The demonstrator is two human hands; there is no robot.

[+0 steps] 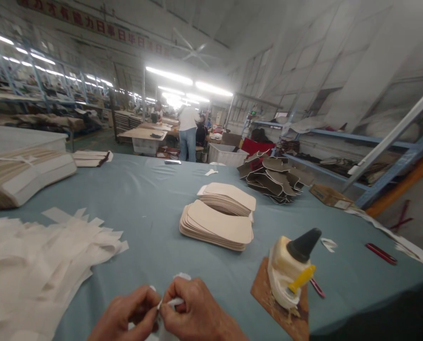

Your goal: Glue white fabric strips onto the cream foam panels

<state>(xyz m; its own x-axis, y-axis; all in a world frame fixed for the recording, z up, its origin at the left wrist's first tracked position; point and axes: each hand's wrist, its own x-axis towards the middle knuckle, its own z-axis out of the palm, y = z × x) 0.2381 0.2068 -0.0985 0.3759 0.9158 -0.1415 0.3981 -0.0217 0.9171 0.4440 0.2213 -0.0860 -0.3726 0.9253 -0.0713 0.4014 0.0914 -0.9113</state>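
Near the table's front edge, my left hand [131,312] and my right hand [199,310] meet with fingertips pinched on a thin white strip [176,301]. Parts of the strip show above and below the fingers; the rest is hidden by them. Loose white strips [37,265] of similar look lie heaped to the left. Beyond my hands sit two stacks of curved beige panels [218,222]. To the right, a glue pot [284,270] with a black cone-shaped top and a yellow-handled brush [302,279] stands on a brown board [261,284].
A tied bundle of beige pieces [37,173] lies at the far left. Dark panels [273,177] are piled at the back right. A red cutter [381,254] rests near the right edge of the blue-green table [144,189]. A person [188,128] stands further back.
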